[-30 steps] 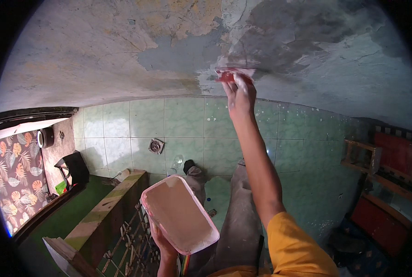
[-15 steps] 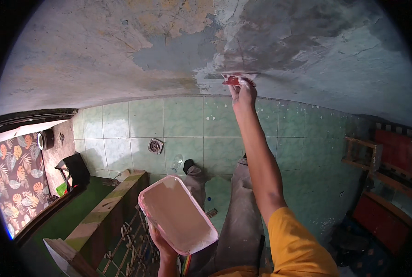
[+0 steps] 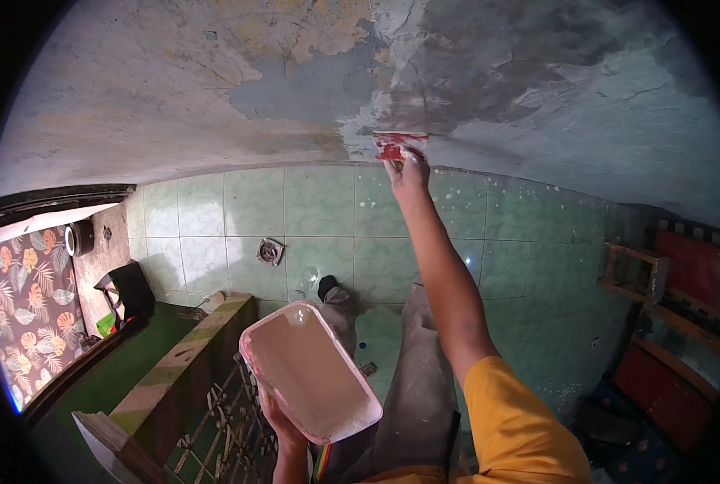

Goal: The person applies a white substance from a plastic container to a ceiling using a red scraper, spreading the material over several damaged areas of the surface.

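My right hand (image 3: 409,173), arm stretched forward, grips a red putty spreader (image 3: 392,150) smeared with whitish paste. The spreader's wide edge lies against the low part of the patchy grey wall (image 3: 295,93), just above where it meets the floor tiles in this view. My left hand (image 3: 277,418) supports a pinkish-white rectangular tub (image 3: 352,430) from its left side; some of those fingers are hidden under it. Inside the tub is a smooth beige-grey paste. A darker, wet-looking patch (image 3: 489,68) spreads over the wall above and right of the spreader.
Green floor tiles (image 3: 319,202) carry white spatters and a square drain (image 3: 269,252). A wooden beam (image 3: 186,355) and a metal grille (image 3: 219,423) stand close on my left, near a black bag (image 3: 126,294). Wooden furniture with red panels (image 3: 670,379) is on the right.
My right hand has drawn the spreader slightly left and down toward the wall's lower edge, and more of its red face shows. The tub in my left hand stays nearly still.
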Motion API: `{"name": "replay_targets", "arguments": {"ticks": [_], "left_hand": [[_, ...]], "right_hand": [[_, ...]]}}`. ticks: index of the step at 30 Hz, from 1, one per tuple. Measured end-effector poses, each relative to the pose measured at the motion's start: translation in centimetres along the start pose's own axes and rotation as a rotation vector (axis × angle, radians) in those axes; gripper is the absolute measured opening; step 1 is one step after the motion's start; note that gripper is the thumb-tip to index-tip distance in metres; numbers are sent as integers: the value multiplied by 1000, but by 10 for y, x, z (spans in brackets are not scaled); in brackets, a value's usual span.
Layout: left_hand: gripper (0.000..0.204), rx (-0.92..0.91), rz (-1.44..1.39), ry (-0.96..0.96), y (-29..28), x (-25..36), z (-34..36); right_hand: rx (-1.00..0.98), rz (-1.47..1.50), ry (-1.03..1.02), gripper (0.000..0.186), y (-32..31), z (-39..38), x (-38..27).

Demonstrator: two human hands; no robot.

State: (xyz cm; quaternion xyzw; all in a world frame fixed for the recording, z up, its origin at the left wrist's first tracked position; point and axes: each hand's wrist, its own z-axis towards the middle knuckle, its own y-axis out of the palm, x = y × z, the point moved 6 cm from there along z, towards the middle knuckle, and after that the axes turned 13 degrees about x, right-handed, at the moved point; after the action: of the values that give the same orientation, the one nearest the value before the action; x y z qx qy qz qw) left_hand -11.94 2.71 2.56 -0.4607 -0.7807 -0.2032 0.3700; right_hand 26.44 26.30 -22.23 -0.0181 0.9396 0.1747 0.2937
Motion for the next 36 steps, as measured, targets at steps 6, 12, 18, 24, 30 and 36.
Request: {"name": "replay_targets", "arguments": {"ticks": [6,12,18,24,30,36], "left_hand": [[50,9,220,100,-20,3,10],[49,20,141,7,-36,3,21],[47,-79,61,-35,-38,13,36],[46,-68,72,-2,-62,16,60],[43,-50,100,21,-59,37,55],[47,-65,476,293,-70,35,53]], "right_hand": [[-39,102,-17,30,31,-52,-11],[-164,113,-208,34,44,-155,-73],[-44,49,-84,25,-6,-93,-38],[-23,27,-47,22,22,-44,5],[-79,82,-270,22,85,-126,-81],[-302,121,-382,17,68,-216,-118]]}}
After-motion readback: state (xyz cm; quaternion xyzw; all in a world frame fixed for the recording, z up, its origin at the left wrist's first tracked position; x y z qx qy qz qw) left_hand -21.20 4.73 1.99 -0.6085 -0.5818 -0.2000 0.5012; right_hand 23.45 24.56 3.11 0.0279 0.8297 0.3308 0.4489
